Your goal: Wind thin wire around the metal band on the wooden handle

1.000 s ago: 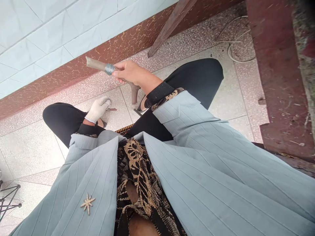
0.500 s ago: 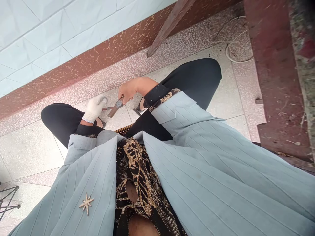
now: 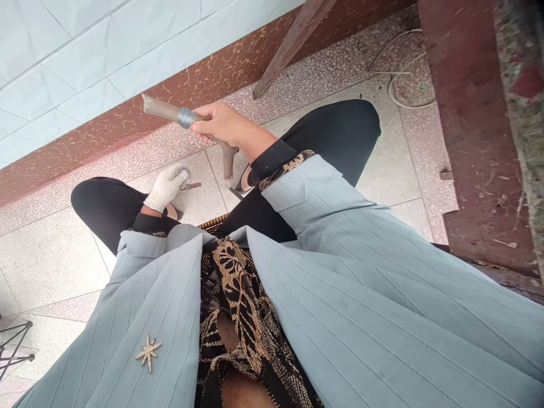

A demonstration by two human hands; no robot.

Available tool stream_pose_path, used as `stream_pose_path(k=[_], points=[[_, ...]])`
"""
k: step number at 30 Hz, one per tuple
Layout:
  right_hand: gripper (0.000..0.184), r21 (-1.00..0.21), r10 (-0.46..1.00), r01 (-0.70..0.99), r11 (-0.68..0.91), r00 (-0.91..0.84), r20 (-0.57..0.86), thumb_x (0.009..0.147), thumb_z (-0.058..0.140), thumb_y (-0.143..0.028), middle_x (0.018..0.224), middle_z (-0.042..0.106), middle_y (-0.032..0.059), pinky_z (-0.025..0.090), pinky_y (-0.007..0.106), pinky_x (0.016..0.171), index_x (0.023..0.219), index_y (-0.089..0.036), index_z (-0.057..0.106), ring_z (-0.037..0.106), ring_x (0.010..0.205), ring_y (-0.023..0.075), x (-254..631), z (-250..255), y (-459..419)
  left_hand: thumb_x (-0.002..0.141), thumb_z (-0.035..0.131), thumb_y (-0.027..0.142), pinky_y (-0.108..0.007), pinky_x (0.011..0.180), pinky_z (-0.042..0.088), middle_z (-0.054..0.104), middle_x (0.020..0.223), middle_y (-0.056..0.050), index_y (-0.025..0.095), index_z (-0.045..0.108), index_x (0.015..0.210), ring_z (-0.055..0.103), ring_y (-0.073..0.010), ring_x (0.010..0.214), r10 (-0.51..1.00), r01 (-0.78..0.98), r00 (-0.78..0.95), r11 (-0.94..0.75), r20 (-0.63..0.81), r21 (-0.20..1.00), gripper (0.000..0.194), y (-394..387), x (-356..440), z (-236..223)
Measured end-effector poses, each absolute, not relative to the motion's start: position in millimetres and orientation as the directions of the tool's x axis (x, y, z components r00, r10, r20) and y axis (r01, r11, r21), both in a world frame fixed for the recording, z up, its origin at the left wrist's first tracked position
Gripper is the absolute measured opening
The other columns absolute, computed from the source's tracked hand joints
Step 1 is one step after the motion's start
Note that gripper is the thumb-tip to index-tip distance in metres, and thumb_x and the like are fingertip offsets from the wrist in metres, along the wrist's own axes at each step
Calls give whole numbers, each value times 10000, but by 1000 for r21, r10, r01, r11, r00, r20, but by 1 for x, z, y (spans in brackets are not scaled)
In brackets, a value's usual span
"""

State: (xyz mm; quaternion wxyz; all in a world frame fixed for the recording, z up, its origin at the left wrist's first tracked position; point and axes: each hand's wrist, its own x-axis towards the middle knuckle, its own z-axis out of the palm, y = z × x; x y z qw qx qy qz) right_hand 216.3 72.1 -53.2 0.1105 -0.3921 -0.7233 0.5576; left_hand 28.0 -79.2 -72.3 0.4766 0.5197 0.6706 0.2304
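Observation:
My right hand [image 3: 219, 122] is raised above the floor and grips a hammer [image 3: 178, 116] by its handle. The handle has a wire-wrapped band, and the head end points down behind the hand near my right knee. My left hand [image 3: 168, 187], in a white glove, rests low on the tiled floor between my knees and pinches a small brown metal piece [image 3: 193, 185] against the tile. I sit with both knees in black trousers spread, a grey pinstriped jacket filling the lower part of the view.
A white tiled wall with a brown speckled skirting [image 3: 127, 122] runs along the back. A slanted wooden leg [image 3: 293, 42] stands at the top, a reddish wooden structure [image 3: 476, 130] on the right, white cable [image 3: 403, 99] on the floor, a black wire frame [image 3: 12, 348] at lower left.
The hammer came down onto the piece held by my left hand half a second ago and has since swung back up to the raised position. My left hand stayed in place.

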Motion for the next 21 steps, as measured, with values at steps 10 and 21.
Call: stream_pose_path(k=[10, 21], points=[[195, -412, 165, 676, 611, -618, -769, 973, 784, -150, 873, 730, 68, 495, 349, 908, 1141, -59, 827, 720, 998, 263, 205, -58, 55, 926, 523, 240, -330, 944, 514, 763, 973, -43, 197, 686, 867, 678, -212, 973, 932, 644, 34, 255, -361, 721, 179, -80, 28, -73], [180, -812, 27, 563, 155, -824, -566, 1013, 696, -35, 705, 600, -44, 396, 216, 743, 1172, 22, 760, 459, 675, 37, 228, -34, 72, 942, 552, 254, -297, 716, 495, 629, 779, -13, 198, 659, 856, 548, -157, 711, 915, 486, -75, 381, -397, 787, 147, -75, 18, -77]])
